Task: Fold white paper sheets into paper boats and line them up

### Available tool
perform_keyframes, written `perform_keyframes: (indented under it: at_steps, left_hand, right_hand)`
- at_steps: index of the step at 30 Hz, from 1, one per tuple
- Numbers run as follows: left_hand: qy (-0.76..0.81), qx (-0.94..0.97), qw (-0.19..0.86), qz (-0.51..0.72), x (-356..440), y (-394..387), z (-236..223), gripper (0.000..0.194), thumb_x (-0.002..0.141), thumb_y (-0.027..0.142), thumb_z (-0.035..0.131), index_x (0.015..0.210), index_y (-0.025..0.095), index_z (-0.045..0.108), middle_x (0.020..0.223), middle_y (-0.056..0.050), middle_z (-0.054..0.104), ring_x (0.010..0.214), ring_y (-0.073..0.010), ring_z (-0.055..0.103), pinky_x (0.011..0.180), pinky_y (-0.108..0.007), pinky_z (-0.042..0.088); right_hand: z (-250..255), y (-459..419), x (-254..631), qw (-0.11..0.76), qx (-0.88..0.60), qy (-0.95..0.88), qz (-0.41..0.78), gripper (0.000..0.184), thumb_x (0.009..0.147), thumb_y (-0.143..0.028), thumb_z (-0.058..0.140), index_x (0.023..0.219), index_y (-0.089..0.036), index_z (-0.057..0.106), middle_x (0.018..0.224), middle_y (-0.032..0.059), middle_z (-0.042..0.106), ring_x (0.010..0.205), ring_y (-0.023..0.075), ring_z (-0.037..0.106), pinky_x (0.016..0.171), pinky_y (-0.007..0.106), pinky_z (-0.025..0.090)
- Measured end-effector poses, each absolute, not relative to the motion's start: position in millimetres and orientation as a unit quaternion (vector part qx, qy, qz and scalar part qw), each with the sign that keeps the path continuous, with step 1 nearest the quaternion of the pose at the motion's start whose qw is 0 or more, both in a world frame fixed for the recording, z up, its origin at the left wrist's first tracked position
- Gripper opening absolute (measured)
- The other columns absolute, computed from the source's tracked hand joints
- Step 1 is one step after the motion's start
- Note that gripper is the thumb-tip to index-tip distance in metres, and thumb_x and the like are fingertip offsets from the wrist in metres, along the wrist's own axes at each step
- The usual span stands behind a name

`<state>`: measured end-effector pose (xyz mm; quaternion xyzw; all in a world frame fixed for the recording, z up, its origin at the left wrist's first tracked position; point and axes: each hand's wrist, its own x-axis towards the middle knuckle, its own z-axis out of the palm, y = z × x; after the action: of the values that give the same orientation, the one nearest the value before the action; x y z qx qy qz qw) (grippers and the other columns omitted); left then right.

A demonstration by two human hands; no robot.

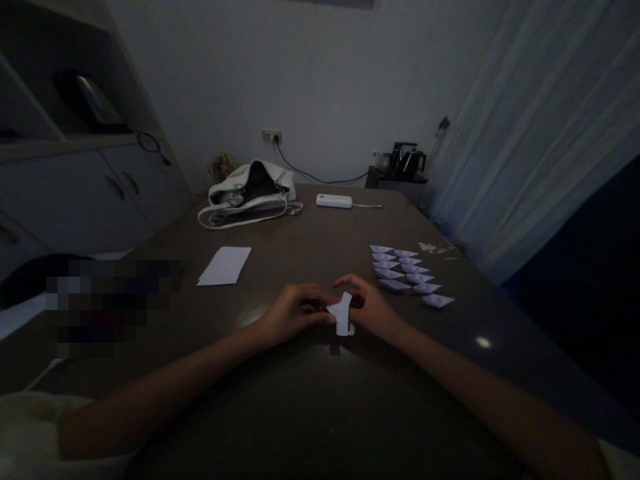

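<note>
Between my two hands, just above the near middle of the table, is a small piece of folded white paper (343,313). My left hand (299,310) pinches its left side between thumb and fingers. On the other side my right hand (369,305) grips it, with the index finger raised and curved; some of its fingertips are hidden behind the paper. To the right stand several folded paper boats (401,269) in two slanting rows. A stack of white paper sheets (226,265) lies to the left of my hands.
At the table's back left rests a white handbag (253,190), its top gaping. A white power bank (334,201) with a short cable lies at the back. Paper scraps (436,248) are near the right edge. Kettles (407,160) stand on a small cabinet beyond the table.
</note>
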<state>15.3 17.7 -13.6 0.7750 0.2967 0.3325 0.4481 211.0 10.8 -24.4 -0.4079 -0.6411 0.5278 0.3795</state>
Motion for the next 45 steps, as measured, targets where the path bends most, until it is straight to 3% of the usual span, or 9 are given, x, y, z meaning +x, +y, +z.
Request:
perform_keyframes:
  at_steps: [11,19,24,30,36,40,45]
  left_hand:
    - [0.322,0.716,0.522,0.334,18.1,18.8,-11.3,0.023,0.071,0.024,0.073,0.091,0.013,0.070,0.088,-0.007,0.069,0.081,-0.0176,0.065,0.075,-0.029,0.051]
    - [0.398,0.588,0.589,0.386,15.8,26.5,-14.9,0.028,0.070,0.031,0.074,0.089,0.011,0.067,0.077,-0.005,0.070,0.066,-0.0136,0.063,0.061,-0.023,0.049]
    - [0.398,0.590,0.579,0.397,15.2,28.2,-17.3,0.025,0.071,0.033,0.073,0.085,0.013,0.066,0.073,-0.002,0.067,0.062,-0.0105,0.060,0.059,-0.021,0.047]
    - [0.377,0.597,0.610,0.360,20.6,26.0,-17.8,0.026,0.064,0.031,0.077,0.073,0.013,0.059,0.065,0.000,0.065,0.060,-0.0110,0.060,0.061,-0.023,0.047]
    - [0.361,0.627,0.612,0.321,20.3,25.2,-18.1,0.025,0.068,0.032,0.073,0.071,0.013,0.058,0.065,-0.001,0.065,0.062,-0.0125,0.061,0.062,-0.024,0.047]
    - [0.358,0.669,0.578,0.299,19.8,22.2,-15.8,0.023,0.075,0.034,0.067,0.076,0.012,0.059,0.069,-0.002,0.066,0.065,-0.0132,0.061,0.063,-0.024,0.046]
    - [0.390,0.761,0.416,0.310,18.5,16.8,-12.3,0.027,0.083,0.040,0.059,0.089,0.013,0.060,0.075,-0.004,0.065,0.067,-0.0146,0.060,0.060,-0.024,0.045]
  right_hand:
    - [-25.8,10.9,208.5,0.389,-0.414,-0.631,0.529,0.036,0.070,-0.013,0.061,0.102,-0.022,0.045,0.070,-0.0046,0.060,0.052,0.0098,0.056,0.048,0.021,0.044]
    - [-19.4,11.1,210.4,0.482,-0.424,-0.642,0.419,0.019,0.080,-0.038,0.059,0.085,-0.020,0.052,0.094,0.0042,0.060,0.071,0.0128,0.060,0.054,0.022,0.049]
    - [-21.5,6.8,209.2,0.476,-0.414,-0.660,0.410,0.023,0.072,-0.035,0.070,0.088,-0.019,0.063,0.116,0.0090,0.057,0.080,0.0139,0.062,0.063,0.026,0.053]
    - [-24.6,7.2,209.0,0.478,-0.398,-0.682,0.384,0.016,0.076,-0.032,0.067,0.086,-0.020,0.068,0.108,0.0090,0.063,0.091,0.0181,0.063,0.073,0.031,0.054]
    - [-20.3,7.0,210.3,0.474,-0.382,-0.687,0.397,0.012,0.076,-0.032,0.068,0.081,-0.021,0.070,0.106,0.0074,0.060,0.098,0.0187,0.061,0.075,0.031,0.054]
    - [-21.0,8.3,210.2,0.480,-0.377,-0.674,0.417,0.012,0.074,-0.033,0.070,0.077,-0.021,0.070,0.105,0.0063,0.058,0.092,0.0171,0.061,0.072,0.030,0.055]
    - [-22.5,11.8,210.4,0.477,-0.372,-0.659,0.447,0.013,0.074,-0.033,0.071,0.074,-0.020,0.071,0.107,0.0071,0.059,0.099,0.0184,0.059,0.082,0.035,0.052]
